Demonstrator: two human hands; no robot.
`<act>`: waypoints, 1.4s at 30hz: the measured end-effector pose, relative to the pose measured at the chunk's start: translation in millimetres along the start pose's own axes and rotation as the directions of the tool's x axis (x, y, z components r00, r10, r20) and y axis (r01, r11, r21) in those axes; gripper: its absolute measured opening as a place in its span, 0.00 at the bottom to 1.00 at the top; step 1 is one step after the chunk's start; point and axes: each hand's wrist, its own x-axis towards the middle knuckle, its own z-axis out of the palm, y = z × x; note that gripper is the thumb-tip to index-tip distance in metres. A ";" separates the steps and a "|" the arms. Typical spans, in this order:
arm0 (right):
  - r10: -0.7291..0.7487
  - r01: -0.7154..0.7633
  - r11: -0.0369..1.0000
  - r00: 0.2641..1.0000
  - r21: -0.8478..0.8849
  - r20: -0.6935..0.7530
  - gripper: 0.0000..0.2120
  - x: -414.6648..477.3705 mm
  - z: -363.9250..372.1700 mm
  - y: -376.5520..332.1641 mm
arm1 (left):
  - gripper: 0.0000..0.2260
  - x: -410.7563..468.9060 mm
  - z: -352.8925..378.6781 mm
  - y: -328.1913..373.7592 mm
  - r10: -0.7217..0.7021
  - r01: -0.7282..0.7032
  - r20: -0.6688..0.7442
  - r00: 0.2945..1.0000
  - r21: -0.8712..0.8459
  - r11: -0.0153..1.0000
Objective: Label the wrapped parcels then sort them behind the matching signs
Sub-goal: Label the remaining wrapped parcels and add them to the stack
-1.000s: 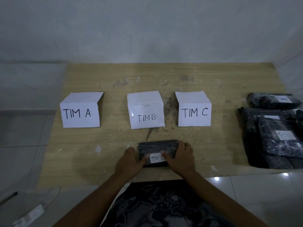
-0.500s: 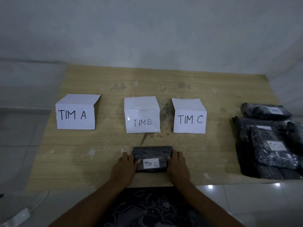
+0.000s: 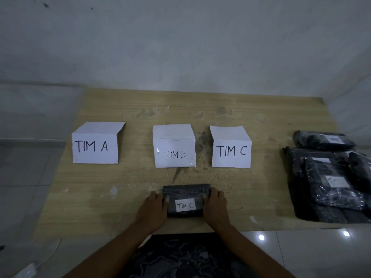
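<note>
A small, flat black parcel (image 3: 185,194) wrapped in shiny plastic lies at the near edge of the pale wood-grain table (image 3: 200,109), directly in front of the person. A white rectangular paper label (image 3: 185,206) handwritten "TIM C" sits on its top face, toward the near side. The left hand (image 3: 153,209) grips the parcel's left end and the right hand (image 3: 215,206) grips its right end. On each hand the fingers curl round a far corner and the thumb lies on the top face. Whether the parcel is lifted clear of the wood cannot be told.

Farther back, three folded white paper signs stand in a row: the "TIM A" sign (image 3: 95,148) on the left, the "TIM B" sign (image 3: 174,151) in the middle and the "TIM C" sign (image 3: 230,150) on the right. The parcel is on the near side of this row, roughly between the middle and right signs and apart from both.

At the table's right edge lies a pile of larger black plastic-wrapped parcels (image 3: 329,187). Several carry white labels whose writing is too blurred to read. The person's dark patterned garment (image 3: 184,257) fills the bottom of the view, with a glossy tiled floor (image 3: 311,253) to its right
</note>
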 end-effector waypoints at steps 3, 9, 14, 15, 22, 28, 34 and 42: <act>-0.003 0.003 0.987 1.000 0.161 0.004 0.16 3.2 -13.4 0.5 | 0.11 -5.4 -11.1 7.7 0.018 -0.034 -0.068 0.998 -0.247 0.968; 0.040 0.021 0.937 0.985 0.347 -0.168 0.13 2.7 -52.3 7.0 | 0.12 -1.7 -26.7 45.6 0.043 -0.139 -0.233 0.971 -0.411 0.901; 0.066 0.048 0.914 0.962 0.403 -0.264 0.13 34.7 -90.9 19.8 | 0.09 33.2 -47.0 97.9 0.066 -0.251 -0.373 0.926 -0.474 0.844; 0.056 0.060 0.916 0.959 0.396 -0.277 0.13 42.1 -99.5 20.2 | 0.06 40.7 -51.4 107.7 0.057 -0.264 -0.395 0.917 -0.493 0.829; 0.033 0.078 0.937 0.950 0.340 -0.309 0.15 116.7 -165.3 13.4 | 0.05 101.9 -77.4 166.7 0.003 -0.244 -0.405 0.914 -0.543 0.804; 0.012 0.080 0.935 0.967 0.346 -0.255 0.16 201.2 -213.0 9.1 | 0.10 169.0 -96.6 213.2 -0.007 -0.195 -0.348 0.937 -0.543 0.817; 0.001 0.107 0.899 0.969 0.425 -0.245 0.14 279.7 -231.7 6.7 | 0.12 234.2 -107.1 247.0 -0.078 -0.139 -0.299 0.951 -0.641 0.755; 0.004 0.060 0.886 0.991 0.461 -0.137 0.18 354.7 -237.8 3.8 | 0.15 311.7 -106.6 271.6 -0.181 -0.042 -0.247 0.952 -0.692 0.721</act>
